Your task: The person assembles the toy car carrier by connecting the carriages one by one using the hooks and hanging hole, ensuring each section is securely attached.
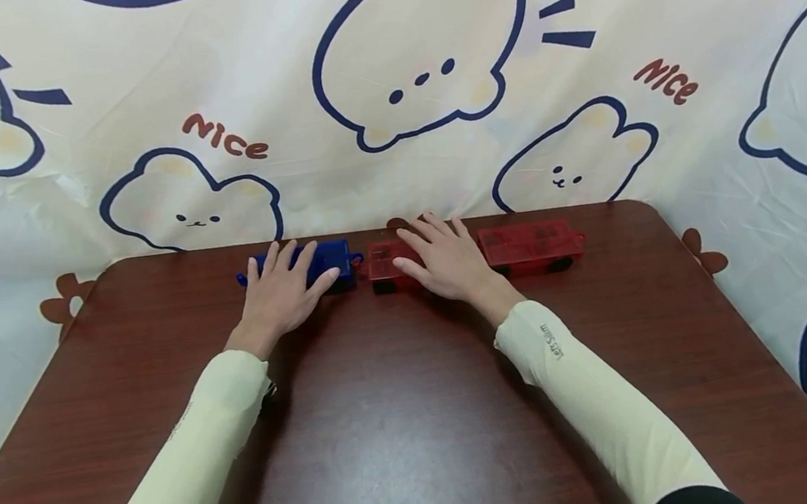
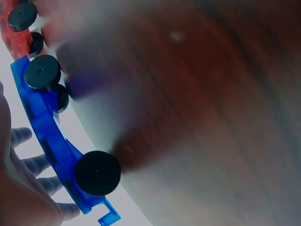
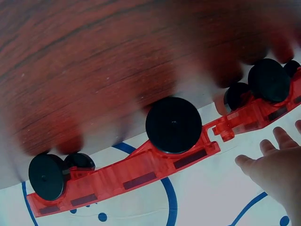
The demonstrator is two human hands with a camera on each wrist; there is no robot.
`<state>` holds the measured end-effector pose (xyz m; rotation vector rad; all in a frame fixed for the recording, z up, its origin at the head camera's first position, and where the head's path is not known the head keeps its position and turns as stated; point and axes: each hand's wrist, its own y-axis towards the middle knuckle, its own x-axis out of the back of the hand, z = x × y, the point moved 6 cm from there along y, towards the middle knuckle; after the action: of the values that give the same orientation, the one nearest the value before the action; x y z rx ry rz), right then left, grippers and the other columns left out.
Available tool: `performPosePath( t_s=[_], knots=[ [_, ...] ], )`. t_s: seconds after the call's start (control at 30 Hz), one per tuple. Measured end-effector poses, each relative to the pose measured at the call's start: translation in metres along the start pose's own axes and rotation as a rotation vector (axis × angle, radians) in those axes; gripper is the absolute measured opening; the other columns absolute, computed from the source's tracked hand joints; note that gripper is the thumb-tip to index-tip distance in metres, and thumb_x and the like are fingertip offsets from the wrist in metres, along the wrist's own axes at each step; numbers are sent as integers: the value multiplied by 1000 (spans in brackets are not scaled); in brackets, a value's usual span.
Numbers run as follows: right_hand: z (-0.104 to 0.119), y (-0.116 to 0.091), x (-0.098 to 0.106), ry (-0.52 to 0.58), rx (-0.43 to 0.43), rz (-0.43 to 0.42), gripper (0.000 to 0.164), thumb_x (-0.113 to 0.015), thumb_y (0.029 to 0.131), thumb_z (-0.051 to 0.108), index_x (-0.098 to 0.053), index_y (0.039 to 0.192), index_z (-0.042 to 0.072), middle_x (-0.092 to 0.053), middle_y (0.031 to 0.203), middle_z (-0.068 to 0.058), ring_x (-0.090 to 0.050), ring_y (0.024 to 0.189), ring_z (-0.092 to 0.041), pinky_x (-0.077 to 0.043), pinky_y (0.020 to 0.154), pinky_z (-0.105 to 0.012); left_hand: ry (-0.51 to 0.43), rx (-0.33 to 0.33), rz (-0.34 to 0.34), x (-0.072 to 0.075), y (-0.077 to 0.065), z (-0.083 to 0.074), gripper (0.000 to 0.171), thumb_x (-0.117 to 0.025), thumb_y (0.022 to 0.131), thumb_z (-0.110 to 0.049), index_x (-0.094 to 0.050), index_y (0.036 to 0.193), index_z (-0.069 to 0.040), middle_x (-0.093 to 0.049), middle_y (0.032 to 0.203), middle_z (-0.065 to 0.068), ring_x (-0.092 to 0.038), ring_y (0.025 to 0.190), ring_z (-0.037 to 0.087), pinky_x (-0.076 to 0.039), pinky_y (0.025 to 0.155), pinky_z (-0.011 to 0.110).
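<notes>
At the left, near the far edge of the surface, stands the blue wagon, under the person's left grip. The step in hand seems to be a steadying of the wagons in their row. To do this well, the left side should probably press softly and evenly, so that the wheels do not roll and the blue wagon does not tip over the edge. The left grip is released: its fingers are spread and almost straight, they lie across the blue wagon, and nothing is pinched.

In the middle comes the middle red wagon, whose end meets the blue wagon at a small coupling; whether it is locked, one cannot tell. Here it seems wise to keep both wagons in one line, because a sideways push could strain the coupling. The right grip is also released, with fingers stretched forward and thumb apart, over the middle red wagon; contact cannot be judged with certainty.

Farther right stands the right red wagon, with no grip on it. The right wrist view shows its end close beside a red hook, so any movement should better be slow.
</notes>
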<state>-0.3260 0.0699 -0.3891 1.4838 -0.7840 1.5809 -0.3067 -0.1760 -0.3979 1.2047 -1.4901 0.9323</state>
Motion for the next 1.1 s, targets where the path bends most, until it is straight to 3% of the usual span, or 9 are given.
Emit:
performPosePath(
  t_s=[0.47, 0.7, 1.1],
  knots=[
    [11, 8, -8, -30, 15, 29, 69, -30, 104, 63, -37, 159, 21, -30, 165, -7, -18, 153, -29, -11, 121, -59, -4, 6, 25, -2, 3, 12, 89, -27, 99, -74, -26, 162, -11, -19, 164, 26, -4, 152, 48, 4, 116, 69],
    [11, 11, -12, -30, -3, 41, 69, -27, 104, 65, -35, 160, 24, -28, 166, -5, -16, 154, -28, -10, 121, -59, 41, -15, 34, -1, 8, 16, 92, -23, 97, -77, -26, 162, -12, -19, 164, 25, -7, 152, 47, 2, 115, 70],
    [7, 16, -17, -29, -29, 75, 69, -26, 104, 65, -33, 161, 25, -27, 166, -4, -13, 155, -26, -8, 121, -57, 11, -13, 63, -5, 18, 19, 89, -24, 98, -75, -24, 162, -13, -17, 165, 24, -3, 152, 48, 7, 115, 69]
  ],
)
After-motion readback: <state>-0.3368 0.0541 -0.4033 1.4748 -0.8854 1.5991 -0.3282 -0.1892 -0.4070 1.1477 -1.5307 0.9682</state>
